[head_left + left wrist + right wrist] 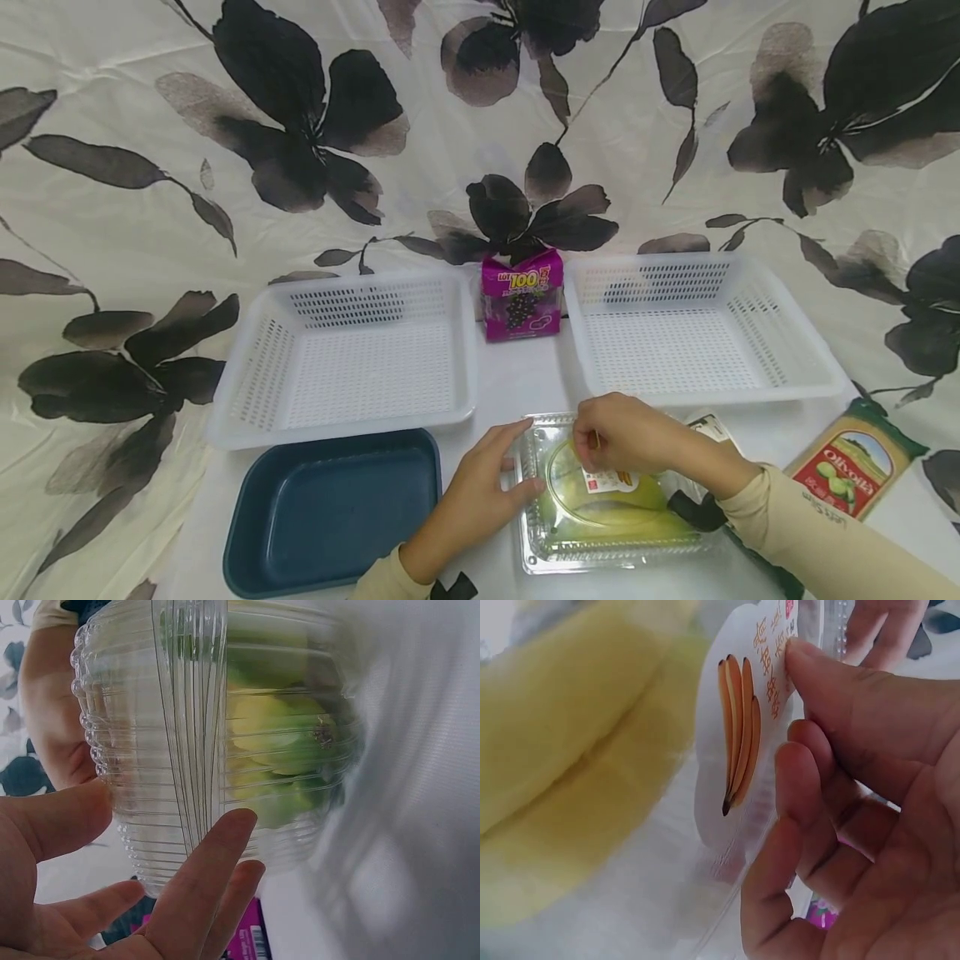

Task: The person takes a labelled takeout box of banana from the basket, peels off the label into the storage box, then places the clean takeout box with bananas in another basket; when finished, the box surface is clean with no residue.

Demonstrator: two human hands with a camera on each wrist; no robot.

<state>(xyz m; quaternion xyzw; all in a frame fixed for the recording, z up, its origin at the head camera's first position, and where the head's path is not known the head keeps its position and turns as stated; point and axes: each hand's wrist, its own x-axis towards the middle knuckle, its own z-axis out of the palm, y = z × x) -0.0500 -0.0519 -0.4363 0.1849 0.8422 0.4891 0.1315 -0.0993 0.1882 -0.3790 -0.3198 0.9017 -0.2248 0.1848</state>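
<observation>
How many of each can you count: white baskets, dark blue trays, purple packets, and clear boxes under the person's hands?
White baskets: 2
Dark blue tray: 1
Purple packet: 1
Clear box: 1
Total: 5

Soft shadows streak the white tabletop (420, 787); the close bananas (585, 750) blur.

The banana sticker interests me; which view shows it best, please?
The right wrist view: the banana sticker is large, its printed bananas clear. The head view shows it small, partly behind the right hand; the left wrist view doesn't show it.
</observation>
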